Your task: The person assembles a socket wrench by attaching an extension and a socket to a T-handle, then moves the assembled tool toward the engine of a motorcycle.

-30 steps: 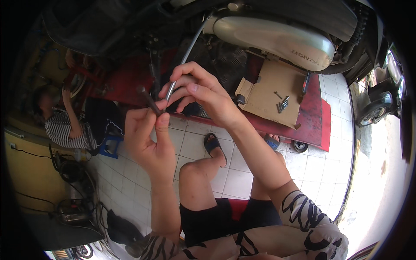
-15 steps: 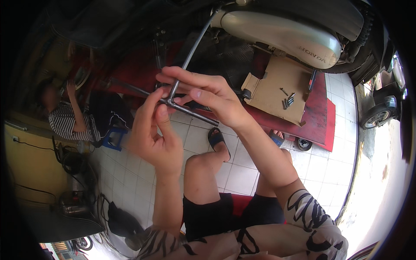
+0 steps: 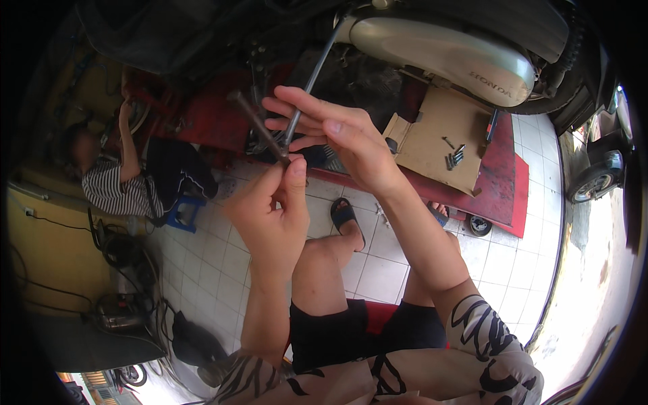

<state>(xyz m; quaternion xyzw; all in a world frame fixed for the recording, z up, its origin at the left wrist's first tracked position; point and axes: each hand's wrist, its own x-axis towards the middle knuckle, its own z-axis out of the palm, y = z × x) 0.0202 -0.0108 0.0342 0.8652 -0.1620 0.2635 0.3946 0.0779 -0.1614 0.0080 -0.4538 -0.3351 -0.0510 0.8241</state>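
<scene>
So there's a long steel T-handle wrench [image 3: 322, 64] slanting down from the front end of a motorbike's silver engine-side cover [image 3: 439, 57] to the person's hands. The far tip's lost in the dark up there, so I can't tell what it's seated on.

Left hand [image 3: 270, 216] is at the crossbar's near end, thumb and fingers drawn close together; can't really say if they're pinching it or just pushing. Right hand [image 3: 361, 148] is loose around the shaft, fingers apart, thumb off the metal.

Just right of that, a flattened piece of cardboard [image 3: 439, 142] lies on the red platform [image 3: 503, 185] under the bike, with a little bunch of bolts [image 3: 455, 158] on it. A small wheel [image 3: 479, 225] sits by the platform's lower edge, and below is white tile floor [image 3: 378, 277].

Over on the left, a co-worker in a striped top [image 3: 111, 185] is near a blue plastic stool [image 3: 185, 212], one arm raised.
</scene>
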